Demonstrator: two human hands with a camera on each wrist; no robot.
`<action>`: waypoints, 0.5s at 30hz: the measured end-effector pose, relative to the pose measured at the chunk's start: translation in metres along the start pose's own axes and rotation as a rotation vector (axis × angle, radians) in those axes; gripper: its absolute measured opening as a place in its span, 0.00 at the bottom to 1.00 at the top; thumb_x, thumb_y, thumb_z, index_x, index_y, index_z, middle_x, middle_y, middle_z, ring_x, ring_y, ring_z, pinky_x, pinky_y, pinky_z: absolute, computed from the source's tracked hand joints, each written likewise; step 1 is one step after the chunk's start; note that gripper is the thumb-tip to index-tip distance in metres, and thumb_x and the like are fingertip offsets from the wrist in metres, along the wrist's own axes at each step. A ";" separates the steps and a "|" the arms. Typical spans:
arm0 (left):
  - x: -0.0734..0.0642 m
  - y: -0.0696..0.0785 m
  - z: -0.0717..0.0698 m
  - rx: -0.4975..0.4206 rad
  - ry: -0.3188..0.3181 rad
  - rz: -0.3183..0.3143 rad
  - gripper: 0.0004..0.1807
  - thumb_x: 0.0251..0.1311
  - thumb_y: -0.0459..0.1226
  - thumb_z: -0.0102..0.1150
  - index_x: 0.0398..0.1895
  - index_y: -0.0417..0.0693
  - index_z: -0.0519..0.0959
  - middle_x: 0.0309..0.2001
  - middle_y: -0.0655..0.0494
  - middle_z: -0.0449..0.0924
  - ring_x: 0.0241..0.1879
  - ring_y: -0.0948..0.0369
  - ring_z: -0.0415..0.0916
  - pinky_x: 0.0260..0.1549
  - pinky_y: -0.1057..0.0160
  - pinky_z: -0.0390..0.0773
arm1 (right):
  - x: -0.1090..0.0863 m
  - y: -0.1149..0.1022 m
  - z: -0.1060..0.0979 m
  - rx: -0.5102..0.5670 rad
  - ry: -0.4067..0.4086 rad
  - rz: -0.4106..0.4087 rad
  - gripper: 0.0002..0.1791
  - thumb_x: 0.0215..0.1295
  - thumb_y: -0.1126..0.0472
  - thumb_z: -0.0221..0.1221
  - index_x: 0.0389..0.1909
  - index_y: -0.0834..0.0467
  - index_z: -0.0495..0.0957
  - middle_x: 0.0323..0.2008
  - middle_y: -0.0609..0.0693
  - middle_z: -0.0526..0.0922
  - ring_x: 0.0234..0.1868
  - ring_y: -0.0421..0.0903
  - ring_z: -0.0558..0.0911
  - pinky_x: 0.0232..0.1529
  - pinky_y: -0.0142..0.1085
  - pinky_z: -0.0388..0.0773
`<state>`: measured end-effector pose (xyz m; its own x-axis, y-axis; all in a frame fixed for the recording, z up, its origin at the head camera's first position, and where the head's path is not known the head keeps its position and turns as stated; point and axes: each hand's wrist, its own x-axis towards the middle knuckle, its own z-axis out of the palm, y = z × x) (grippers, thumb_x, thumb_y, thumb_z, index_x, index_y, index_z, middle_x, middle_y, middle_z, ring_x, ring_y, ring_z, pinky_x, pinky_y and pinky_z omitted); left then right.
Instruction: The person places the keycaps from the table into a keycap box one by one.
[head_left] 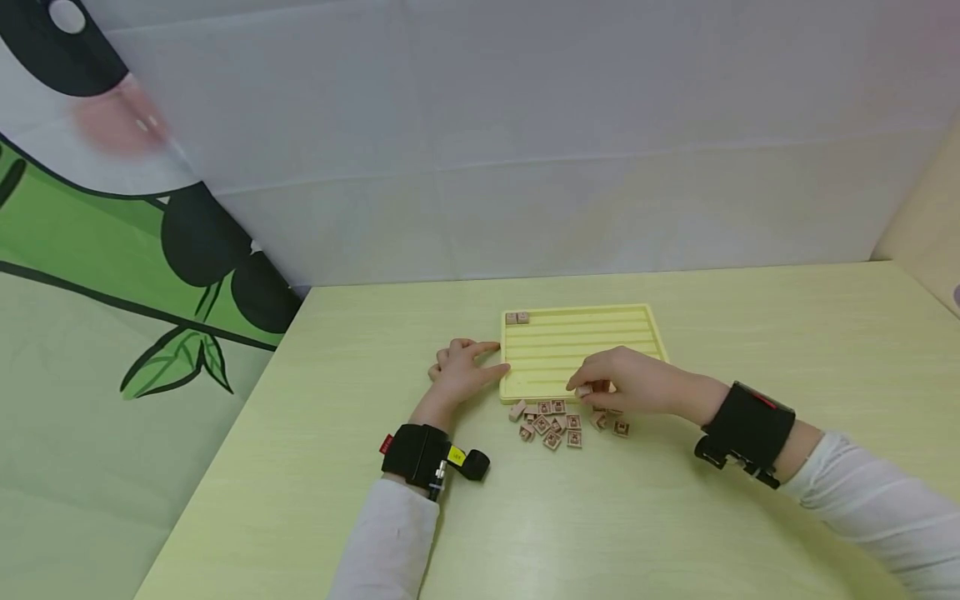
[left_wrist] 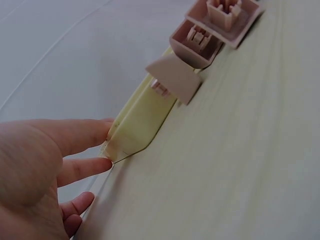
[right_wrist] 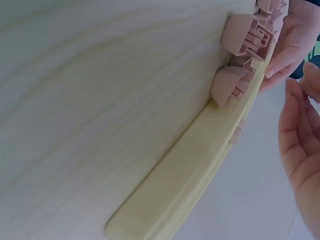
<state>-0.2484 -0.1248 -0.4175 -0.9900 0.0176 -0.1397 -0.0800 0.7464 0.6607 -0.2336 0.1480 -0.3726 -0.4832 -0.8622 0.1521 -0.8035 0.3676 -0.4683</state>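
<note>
A pale yellow ridged tray (head_left: 555,353) lies on the table, with two pinkish-brown keycaps (head_left: 517,317) in its far left corner. My left hand (head_left: 461,375) is at the tray's left side; in the left wrist view, its fingertips (left_wrist: 102,164) touch a corner of the tray wall. My right hand (head_left: 633,383) is over the near edge of the tray, pinching a small keycap (head_left: 583,390) between thumb and fingers. Several loose keycaps (head_left: 552,440) lie along that near edge, some upturned with their hollow undersides showing, as with one keycap (right_wrist: 245,36) in the right wrist view.
The light wooden table (head_left: 315,467) runs back to a pale cloth wall (head_left: 525,167). A cartoon-printed cloth (head_left: 90,333) hangs along the left side. Black bands are strapped on both wrists, and a small black piece (head_left: 474,465) sticks out from the left band.
</note>
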 end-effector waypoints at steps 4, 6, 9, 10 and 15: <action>0.002 0.003 0.000 0.002 0.004 -0.005 0.29 0.55 0.53 0.62 0.61 0.58 0.75 0.65 0.42 0.58 0.63 0.42 0.48 0.56 0.41 0.44 | 0.001 0.005 -0.004 0.006 0.018 -0.028 0.06 0.60 0.69 0.60 0.38 0.60 0.81 0.33 0.48 0.81 0.34 0.36 0.78 0.36 0.29 0.78; 0.003 0.005 0.001 0.004 0.007 -0.007 0.29 0.55 0.53 0.62 0.61 0.58 0.75 0.65 0.42 0.58 0.63 0.43 0.48 0.56 0.41 0.44 | 0.002 0.006 -0.007 0.007 0.041 -0.036 0.05 0.59 0.71 0.60 0.36 0.60 0.80 0.33 0.48 0.80 0.34 0.36 0.78 0.36 0.28 0.78; 0.004 0.007 0.001 0.004 0.011 -0.013 0.29 0.55 0.53 0.62 0.61 0.57 0.75 0.65 0.42 0.58 0.63 0.43 0.48 0.57 0.41 0.44 | 0.005 0.007 -0.011 0.011 0.071 -0.043 0.05 0.59 0.71 0.61 0.34 0.60 0.79 0.35 0.48 0.79 0.33 0.37 0.78 0.35 0.27 0.78; 0.005 0.007 0.001 0.004 0.012 -0.015 0.29 0.55 0.53 0.61 0.61 0.57 0.75 0.65 0.42 0.58 0.63 0.43 0.48 0.57 0.41 0.44 | 0.006 0.007 -0.013 0.008 0.077 -0.045 0.04 0.59 0.71 0.60 0.34 0.60 0.79 0.35 0.48 0.78 0.33 0.37 0.78 0.35 0.27 0.78; 0.007 0.009 0.002 0.004 0.018 -0.022 0.29 0.56 0.53 0.61 0.61 0.57 0.75 0.65 0.42 0.58 0.63 0.43 0.48 0.57 0.41 0.45 | 0.010 0.010 -0.018 -0.018 0.076 -0.037 0.10 0.60 0.70 0.59 0.43 0.64 0.79 0.35 0.50 0.81 0.32 0.37 0.78 0.35 0.29 0.78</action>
<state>-0.2563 -0.1165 -0.4137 -0.9900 -0.0108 -0.1409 -0.1014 0.7492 0.6546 -0.2529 0.1495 -0.3598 -0.4771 -0.8469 0.2349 -0.8272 0.3424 -0.4456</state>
